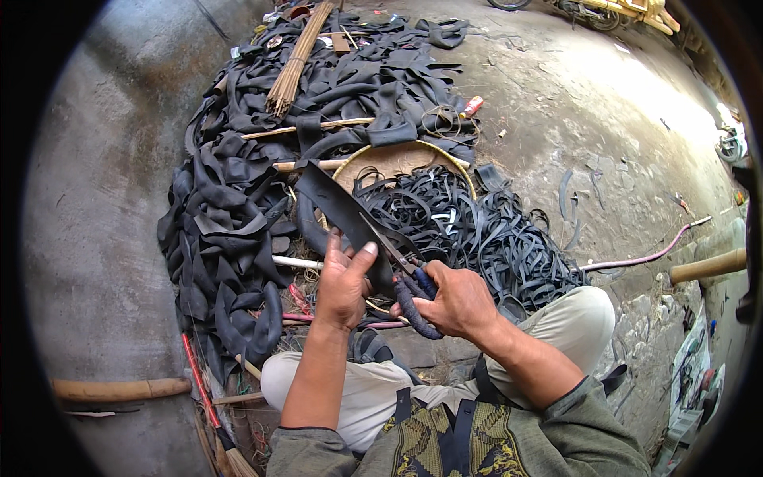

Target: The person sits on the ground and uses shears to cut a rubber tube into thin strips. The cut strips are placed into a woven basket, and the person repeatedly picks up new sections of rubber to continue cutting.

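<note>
My left hand [343, 280] pinches a long piece of black rubber sheet [332, 205], its thumb on top and its fingers underneath. The sheet slants up and away to the left. My right hand [462, 300] is closed round the handles of a pair of scissors [416, 312], which are wrapped in dark cord. Along the right edge of the sheet lie the scissor blades, with a narrow strip beside them. Just beyond my hands, thin black rubber strips [509, 242] fill a round woven tray [340, 169] and spill over its right side.
A large heap of black rubber pieces [226, 199] covers the floor at left and far. A bundle of thin sticks [298, 63] lies on it. A wall [103, 199] rises at left. A pink pipe [656, 254] and a wooden pole [707, 266] are at right.
</note>
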A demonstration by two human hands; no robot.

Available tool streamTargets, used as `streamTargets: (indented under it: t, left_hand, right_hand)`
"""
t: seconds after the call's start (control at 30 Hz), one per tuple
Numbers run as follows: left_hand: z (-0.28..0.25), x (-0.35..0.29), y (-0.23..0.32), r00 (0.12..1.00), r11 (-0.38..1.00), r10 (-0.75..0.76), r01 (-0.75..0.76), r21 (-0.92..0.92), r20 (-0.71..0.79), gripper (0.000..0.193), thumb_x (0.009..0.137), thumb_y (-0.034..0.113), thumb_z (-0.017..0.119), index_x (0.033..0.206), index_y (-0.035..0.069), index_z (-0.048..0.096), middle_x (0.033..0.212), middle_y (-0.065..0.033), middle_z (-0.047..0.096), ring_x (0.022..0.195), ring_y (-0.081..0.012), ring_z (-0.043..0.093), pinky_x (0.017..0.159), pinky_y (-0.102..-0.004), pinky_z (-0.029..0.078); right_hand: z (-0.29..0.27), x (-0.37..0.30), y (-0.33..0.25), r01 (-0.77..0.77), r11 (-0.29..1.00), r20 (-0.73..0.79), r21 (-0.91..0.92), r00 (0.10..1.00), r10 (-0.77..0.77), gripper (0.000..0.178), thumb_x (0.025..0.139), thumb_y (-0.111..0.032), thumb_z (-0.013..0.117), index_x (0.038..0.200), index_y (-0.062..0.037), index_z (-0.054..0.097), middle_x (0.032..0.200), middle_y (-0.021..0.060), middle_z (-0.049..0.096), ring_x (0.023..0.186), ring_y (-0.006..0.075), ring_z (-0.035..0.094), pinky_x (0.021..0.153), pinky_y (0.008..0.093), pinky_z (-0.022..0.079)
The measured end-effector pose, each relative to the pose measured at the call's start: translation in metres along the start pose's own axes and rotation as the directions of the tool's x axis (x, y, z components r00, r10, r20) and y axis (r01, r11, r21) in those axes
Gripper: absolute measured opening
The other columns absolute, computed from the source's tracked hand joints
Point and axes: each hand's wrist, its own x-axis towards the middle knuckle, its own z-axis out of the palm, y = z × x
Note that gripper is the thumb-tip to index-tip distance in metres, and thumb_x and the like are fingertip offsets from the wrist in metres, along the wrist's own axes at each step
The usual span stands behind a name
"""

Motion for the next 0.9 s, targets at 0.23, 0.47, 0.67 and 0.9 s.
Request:
streamTargets:
  t: [0.23, 0.47, 0.67, 0.9]
  left_hand:
    - [0.002, -0.005, 0.001, 1.000, 0.990, -0.005, 0.004, 0.140, 0.005, 0.050, 0.100, 0.000, 0.062, 0.145, 0.005, 0.042, 0.125, -0.0119, 0.063, 0.109, -0.0183, 0.066, 0.094, -0.0316, 0.056]
    - [0.005, -0.004, -0.003, 1.000, 0.984, -0.013, 0.008, 0.181, 0.027, 0.047, 0.098, -0.001, 0.062, 0.142, 0.002, 0.045, 0.126, -0.0113, 0.064, 0.111, -0.0173, 0.064, 0.093, -0.0320, 0.057]
    - [0.001, 0.004, 0.003, 0.999, 0.998, 0.009, -0.007, 0.067, -0.039, 0.045, 0.100, 0.001, 0.060, 0.141, 0.003, 0.044, 0.126, -0.0135, 0.063, 0.110, -0.0183, 0.066, 0.082, -0.0325, 0.062]
    - [0.004, -0.002, -0.004, 0.999, 0.973, -0.046, 0.048, 0.225, -0.014, 0.043, 0.100, 0.001, 0.060, 0.141, 0.002, 0.047, 0.122, -0.0115, 0.065, 0.110, -0.0166, 0.065, 0.094, -0.0320, 0.055]
  right_hand:
    - [0.007, 0.007, 0.001, 0.131, 0.989, -0.141, -0.066, 0.980, -0.140, 0.079, 0.070, -0.071, 0.083, 0.095, 0.0021, 0.066, 0.078, 0.0217, 0.070, 0.075, 0.0422, 0.071, 0.068, 0.0489, 0.055]
    - [0.008, 0.003, 0.006, 0.004, 1.000, -0.099, 0.022, 0.995, -0.002, 0.080, 0.066, -0.072, 0.085, 0.093, 0.0012, 0.067, 0.075, 0.0191, 0.069, 0.073, 0.0412, 0.071, 0.065, 0.0471, 0.055]
    - [0.015, 0.002, 0.007, 0.000, 1.000, -0.034, 0.015, 0.999, 0.000, 0.073, 0.072, -0.066, 0.086, 0.095, 0.0000, 0.067, 0.075, 0.0176, 0.070, 0.072, 0.0393, 0.072, 0.064, 0.0459, 0.055]
    - [0.013, 0.012, 0.009, 0.135, 0.990, -0.180, -0.029, 0.974, -0.139, 0.081, 0.068, -0.068, 0.086, 0.097, 0.0042, 0.065, 0.083, 0.0232, 0.070, 0.078, 0.0434, 0.071, 0.069, 0.0485, 0.055]
